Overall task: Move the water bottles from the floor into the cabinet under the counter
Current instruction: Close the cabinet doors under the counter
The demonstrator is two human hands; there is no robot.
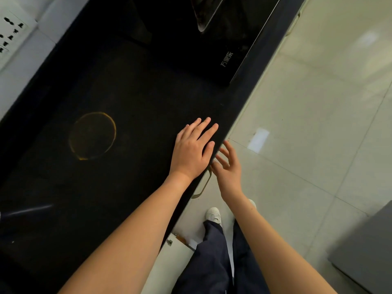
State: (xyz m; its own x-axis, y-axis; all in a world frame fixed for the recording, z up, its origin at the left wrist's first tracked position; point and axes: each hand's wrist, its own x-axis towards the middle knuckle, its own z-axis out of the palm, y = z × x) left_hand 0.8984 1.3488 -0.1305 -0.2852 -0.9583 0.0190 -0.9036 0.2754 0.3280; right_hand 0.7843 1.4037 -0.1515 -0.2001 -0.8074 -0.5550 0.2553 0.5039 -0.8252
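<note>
My left hand [192, 151] lies flat, palm down, on the black counter [131, 98] close to its front edge, fingers apart and empty. My right hand [228, 168] hangs just past that edge, fingers spread and holding nothing, right beside a metal cabinet handle [202, 185] below the counter. A white cabinet door [171, 257] stands open under the counter near my legs. No water bottle shows in this view, and the cabinet's inside is hidden.
A yellowish ring stain [93, 135] marks the counter to the left. A black induction hob [212, 39] sits at the far end. A wall socket [10, 32] is at top left. Pale floor tiles [307, 124] spread right; a grey box [369, 251] stands at lower right.
</note>
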